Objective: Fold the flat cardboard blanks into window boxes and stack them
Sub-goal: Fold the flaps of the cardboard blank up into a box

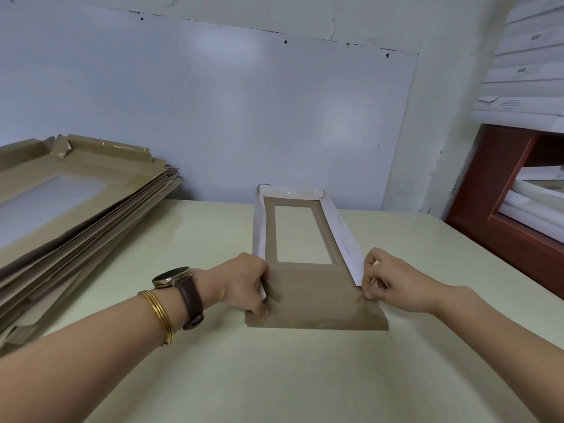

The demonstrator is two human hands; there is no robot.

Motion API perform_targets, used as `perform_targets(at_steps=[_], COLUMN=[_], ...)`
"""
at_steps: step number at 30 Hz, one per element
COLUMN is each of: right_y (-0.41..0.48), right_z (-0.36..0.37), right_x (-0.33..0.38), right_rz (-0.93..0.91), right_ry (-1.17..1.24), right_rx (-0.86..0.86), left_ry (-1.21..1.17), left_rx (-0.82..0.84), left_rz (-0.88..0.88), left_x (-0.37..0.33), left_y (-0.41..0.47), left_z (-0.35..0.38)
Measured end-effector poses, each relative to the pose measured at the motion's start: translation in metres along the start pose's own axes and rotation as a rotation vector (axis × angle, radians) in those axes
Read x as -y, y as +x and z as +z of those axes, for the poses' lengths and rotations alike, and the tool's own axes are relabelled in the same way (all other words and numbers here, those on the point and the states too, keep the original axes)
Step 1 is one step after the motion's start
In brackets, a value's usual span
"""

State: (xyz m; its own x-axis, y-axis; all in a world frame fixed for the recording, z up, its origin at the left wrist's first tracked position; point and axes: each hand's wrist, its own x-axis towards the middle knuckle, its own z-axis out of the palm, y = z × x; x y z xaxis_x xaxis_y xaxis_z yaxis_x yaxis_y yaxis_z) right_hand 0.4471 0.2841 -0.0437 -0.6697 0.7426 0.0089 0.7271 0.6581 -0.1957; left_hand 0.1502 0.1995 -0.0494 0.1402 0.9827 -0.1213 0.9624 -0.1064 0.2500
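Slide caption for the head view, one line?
Left hand and right hand grip the near corners of a half-folded window box on the table; cardboard blanks piled at left.

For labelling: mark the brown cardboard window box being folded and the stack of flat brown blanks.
Brown cardboard window box [317, 296]: head view, near panel.
Stack of flat brown blanks [100, 166]: head view, top blank's border.

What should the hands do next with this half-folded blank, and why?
Probably fold the near flap upright. The side walls and far wall already stand, the left hand and right hand pinch the side walls' near ends, and that flap alone lies flat on the table.
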Motion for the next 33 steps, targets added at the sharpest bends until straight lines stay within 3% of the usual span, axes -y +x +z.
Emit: perform_targets(at_steps=[10,15,23,33], right_y=[0.002,0.003,-0.002,-0.004], right_z=[0.024,0.026,0.026,0.043], right_x=[0.010,0.014,0.009,0.008], right_rz=[0.104,0.096,0.108,0.040], right_ry=[-0.016,0.017,-0.062,0.058], right_rx=[-0.176,-0.216,-0.314,-0.387], left_ry=[-0.140,-0.039,-0.103,-0.033], left_rx=[-0.062,-0.124,-0.215,-0.364], left_rz=[0.076,0.071,0.085,0.111], left_x=[0.007,0.010,0.015,0.008], left_y=[-0.002,0.001,0.006,0.008], left_z=[0.000,0.002,0.009,0.024])
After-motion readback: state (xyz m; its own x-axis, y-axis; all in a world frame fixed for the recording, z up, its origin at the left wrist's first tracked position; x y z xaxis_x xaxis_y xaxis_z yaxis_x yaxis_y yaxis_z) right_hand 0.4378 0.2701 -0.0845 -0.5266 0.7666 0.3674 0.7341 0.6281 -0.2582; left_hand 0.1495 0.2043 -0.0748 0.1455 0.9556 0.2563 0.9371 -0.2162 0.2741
